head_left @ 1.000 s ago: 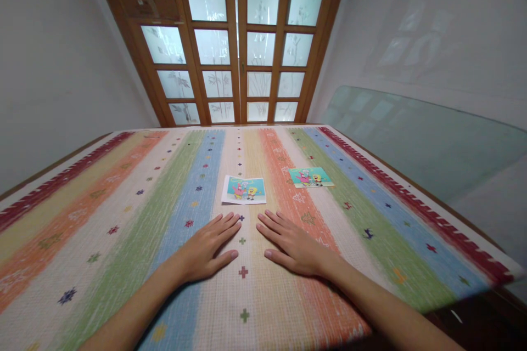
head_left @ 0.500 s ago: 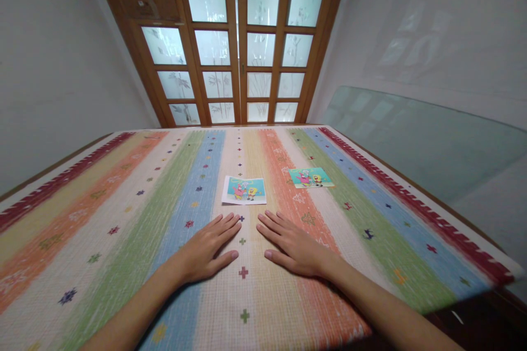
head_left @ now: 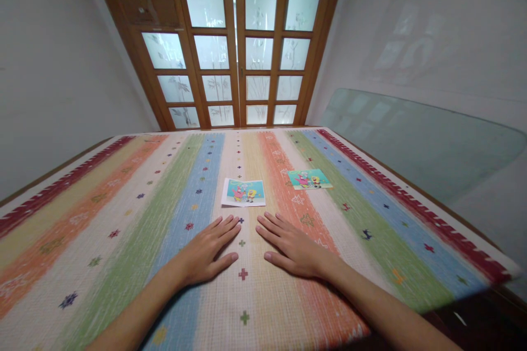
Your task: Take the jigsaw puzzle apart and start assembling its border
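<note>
Your left hand (head_left: 212,247) and right hand (head_left: 294,244) lie flat on the desk (head_left: 280,307), fingers slightly apart, gripping nothing. Print (head_left: 244,194) sits just beyond, card (head_left: 309,179) right of it. Nothing's moved (view tips slightly), so neither seems in use.

Open lane between left grip (head_left: 208,248) and right grip (head_left: 293,247), but a white-bordered cartoon print (head_left: 244,193) lies across its far end!
</note>
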Available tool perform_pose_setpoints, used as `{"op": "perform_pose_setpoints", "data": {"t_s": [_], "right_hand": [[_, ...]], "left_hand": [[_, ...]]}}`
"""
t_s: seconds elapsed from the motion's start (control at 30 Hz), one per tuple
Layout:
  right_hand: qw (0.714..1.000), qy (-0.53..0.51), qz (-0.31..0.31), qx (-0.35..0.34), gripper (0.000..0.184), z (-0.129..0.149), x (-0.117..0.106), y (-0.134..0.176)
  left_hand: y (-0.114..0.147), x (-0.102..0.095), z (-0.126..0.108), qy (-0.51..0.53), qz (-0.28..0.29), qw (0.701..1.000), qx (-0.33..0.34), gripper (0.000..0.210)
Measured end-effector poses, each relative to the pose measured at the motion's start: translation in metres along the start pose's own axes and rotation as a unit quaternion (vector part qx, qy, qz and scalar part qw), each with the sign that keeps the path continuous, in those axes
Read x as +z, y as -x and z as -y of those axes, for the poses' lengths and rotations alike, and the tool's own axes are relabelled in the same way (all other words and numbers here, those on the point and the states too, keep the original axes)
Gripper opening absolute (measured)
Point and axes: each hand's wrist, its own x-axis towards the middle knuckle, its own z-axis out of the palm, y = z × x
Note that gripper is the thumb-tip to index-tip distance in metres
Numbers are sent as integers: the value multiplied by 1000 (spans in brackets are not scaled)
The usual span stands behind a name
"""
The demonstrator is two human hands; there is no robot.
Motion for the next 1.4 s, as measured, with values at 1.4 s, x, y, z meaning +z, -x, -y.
{"op": "perform_pose_setpoints", "data": {"t_s": [1.4], "right_hand": [[1000,-3,-25,-4,64,-2,4,1]], "left_hand": [[-2,-2,-3,-5,9,1000,-10,64]]}}
